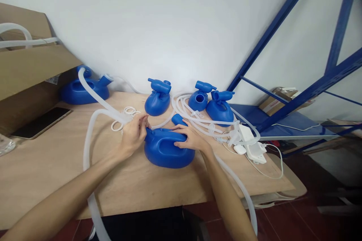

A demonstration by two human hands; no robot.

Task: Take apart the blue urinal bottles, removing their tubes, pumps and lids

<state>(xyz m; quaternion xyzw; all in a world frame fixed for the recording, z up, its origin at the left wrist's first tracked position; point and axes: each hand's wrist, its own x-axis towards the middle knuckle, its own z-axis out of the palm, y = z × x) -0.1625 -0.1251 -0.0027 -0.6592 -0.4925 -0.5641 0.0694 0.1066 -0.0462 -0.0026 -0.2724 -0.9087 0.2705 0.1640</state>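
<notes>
A blue plastic urinal bottle (pixel 169 158) with a looped handle lies on its side on the wooden table (pixel 127 188). My right hand (pixel 192 135) grips it from the right, thumb at the handle opening and fingers over the top near its blue neck (pixel 178 119). At the bottle's left end, my left hand (pixel 135 131) is closed in a pinch, touching the small blue spout there; what sits between the fingertips is hidden. A translucent hose (pixel 92 135) runs up behind my left hand. White rings (pixel 129 111) lie just beyond that hand.
More blue bottles (pixel 157 103) stand along the wall, beside coiled clear hoses (pixel 195 118). A white power strip (pixel 251 143) with cords lies at the right. On the left are a cardboard box (pixel 36 64) and a phone (pixel 42 122). A blue metal rack (pixel 271 22) rises beyond the right edge.
</notes>
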